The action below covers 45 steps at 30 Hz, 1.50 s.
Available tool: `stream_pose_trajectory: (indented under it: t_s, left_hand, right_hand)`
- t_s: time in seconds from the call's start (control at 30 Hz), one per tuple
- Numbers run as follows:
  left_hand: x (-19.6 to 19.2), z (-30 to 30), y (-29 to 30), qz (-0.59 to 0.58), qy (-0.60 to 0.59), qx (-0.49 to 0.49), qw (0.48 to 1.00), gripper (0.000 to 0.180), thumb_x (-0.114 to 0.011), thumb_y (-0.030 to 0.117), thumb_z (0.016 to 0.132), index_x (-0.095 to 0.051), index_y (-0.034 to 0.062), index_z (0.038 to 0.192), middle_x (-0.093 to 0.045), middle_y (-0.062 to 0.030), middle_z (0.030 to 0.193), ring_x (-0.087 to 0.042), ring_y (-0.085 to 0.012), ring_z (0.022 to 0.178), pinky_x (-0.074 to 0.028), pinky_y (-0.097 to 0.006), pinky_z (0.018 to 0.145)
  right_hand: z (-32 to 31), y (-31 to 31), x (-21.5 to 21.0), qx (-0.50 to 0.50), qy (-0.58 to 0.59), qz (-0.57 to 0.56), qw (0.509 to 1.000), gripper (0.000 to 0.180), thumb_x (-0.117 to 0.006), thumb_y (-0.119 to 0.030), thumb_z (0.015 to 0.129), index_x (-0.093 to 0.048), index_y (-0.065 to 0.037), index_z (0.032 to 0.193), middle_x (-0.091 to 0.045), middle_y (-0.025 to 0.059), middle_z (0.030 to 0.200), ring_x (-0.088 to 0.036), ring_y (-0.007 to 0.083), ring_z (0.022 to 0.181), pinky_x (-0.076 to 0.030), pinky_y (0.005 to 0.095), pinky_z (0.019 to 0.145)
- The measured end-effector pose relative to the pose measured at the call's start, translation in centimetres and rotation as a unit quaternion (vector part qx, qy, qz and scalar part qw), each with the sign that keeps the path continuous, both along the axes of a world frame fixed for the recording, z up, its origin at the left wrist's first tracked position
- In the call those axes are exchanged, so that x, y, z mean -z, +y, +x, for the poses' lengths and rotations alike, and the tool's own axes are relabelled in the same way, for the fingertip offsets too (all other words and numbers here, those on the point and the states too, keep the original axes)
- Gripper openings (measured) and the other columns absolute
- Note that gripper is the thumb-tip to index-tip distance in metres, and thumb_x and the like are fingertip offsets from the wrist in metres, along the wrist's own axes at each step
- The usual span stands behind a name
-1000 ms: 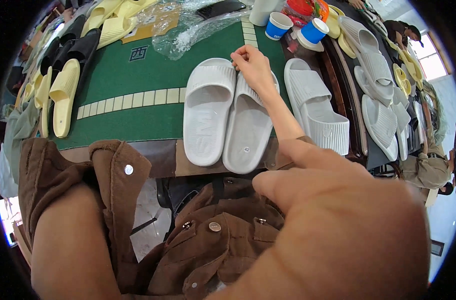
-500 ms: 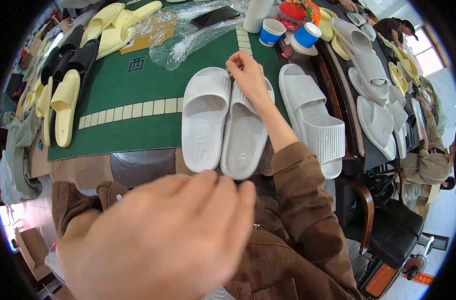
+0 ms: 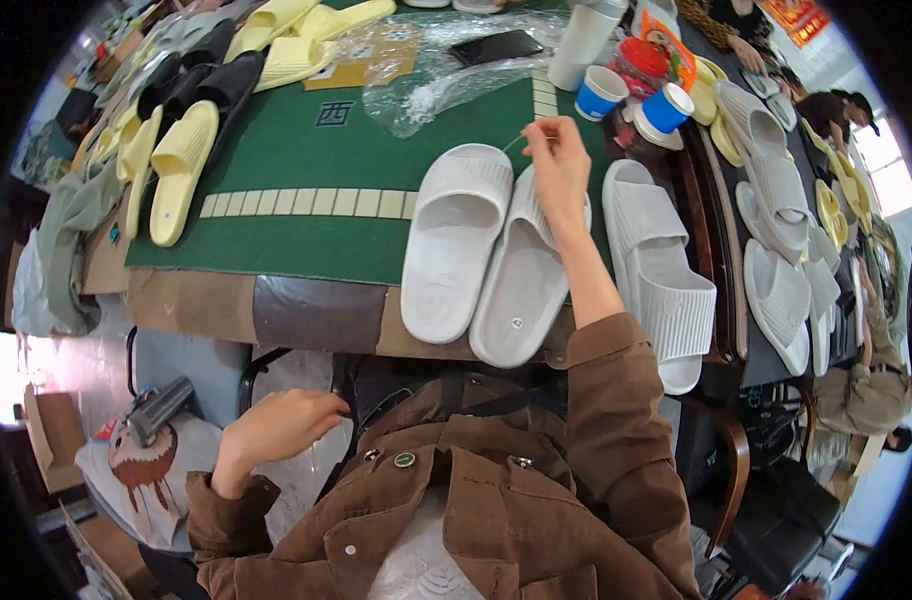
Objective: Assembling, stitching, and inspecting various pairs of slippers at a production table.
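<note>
While right hand (image 3: 558, 160) pinches thread (image 3: 514, 143) | two white slippers (image 3: 496, 250) below

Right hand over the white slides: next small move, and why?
Probably lower the right hand onto the white slide under it. It pinches a thin thread-like piece just above the strap, while the left hand sits low at the table edge, holding nothing I can see.
</note>
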<state>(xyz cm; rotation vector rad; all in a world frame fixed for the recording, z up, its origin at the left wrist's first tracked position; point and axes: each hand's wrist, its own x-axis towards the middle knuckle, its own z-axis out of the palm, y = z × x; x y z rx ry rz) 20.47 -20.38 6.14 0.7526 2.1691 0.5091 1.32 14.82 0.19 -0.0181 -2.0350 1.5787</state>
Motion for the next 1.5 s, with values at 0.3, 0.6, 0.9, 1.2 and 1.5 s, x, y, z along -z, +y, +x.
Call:
stream_pose_trajectory:
  t_s: [0.3,0.6,0.9,1.2,1.5]
  left_hand:
    - [15.4,6.0,-0.8,-0.026,0.035,-0.269,0.962,0.034,-0.048,0.014,0.091,-0.048,0.0014,0.123,-0.06,-0.0284,0.106,-0.056,-0.0461,0.1,-0.046,-0.047,0.086]
    - [14.5,1.9,3.8,0.059,0.162,-0.256,0.951,0.047,-0.051,0.03,0.093,-0.046,-0.0041,0.126,-0.046,-0.0278,0.129,-0.041,-0.0422,0.123,-0.033,-0.045,0.103]
    - [14.2,1.0,6.0,0.083,0.272,-0.087,0.955,0.039,-0.045,0.033,0.096,-0.061,0.0019,0.113,-0.06,-0.0265,0.11,-0.053,-0.043,0.109,-0.038,-0.05,0.095]
    - [15.2,-2.2,15.2,0.182,-0.091,0.039,0.978,0.038,-0.039,0.027,0.095,-0.053,-0.0052,0.11,-0.056,-0.0311,0.114,-0.056,-0.0415,0.106,-0.043,-0.045,0.09]
    - [12.6,-1.7,15.2,0.176,-0.093,0.058,0.978,0.039,-0.041,0.028,0.096,-0.054,-0.0035,0.115,-0.057,-0.0281,0.117,-0.055,-0.0418,0.107,-0.043,-0.044,0.091]
  right_hand:
    - [-0.7,0.2,0.9,-0.026,-0.035,0.031,0.999,0.013,-0.063,-0.009,0.085,-0.059,0.001,0.091,-0.067,0.0097,0.081,-0.064,0.0166,0.072,-0.05,0.0295,0.068]
    - [-0.2,0.9,-0.3,-0.025,-0.061,0.154,0.986,0.02,-0.063,-0.008,0.084,-0.065,-0.002,0.103,-0.066,0.013,0.095,-0.063,0.0246,0.09,-0.05,0.0312,0.077]
    - [16.2,-0.2,-6.4,-0.133,0.021,0.193,0.972,0.02,-0.06,0.004,0.082,-0.061,0.0,0.102,-0.065,0.012,0.091,-0.063,0.0235,0.079,-0.05,0.0323,0.071]
    - [30.8,3.8,1.4,-0.242,-0.181,0.296,0.906,0.009,-0.062,-0.004,0.083,-0.064,-0.002,0.092,-0.063,0.0134,0.096,-0.061,0.0307,0.087,-0.05,0.0366,0.078]
    - [31.5,7.8,10.0,0.031,-0.399,0.093,0.912,0.024,-0.052,-0.016,0.092,-0.059,-0.001,0.11,-0.061,0.0184,0.109,-0.059,0.0317,0.102,-0.045,0.0362,0.087]
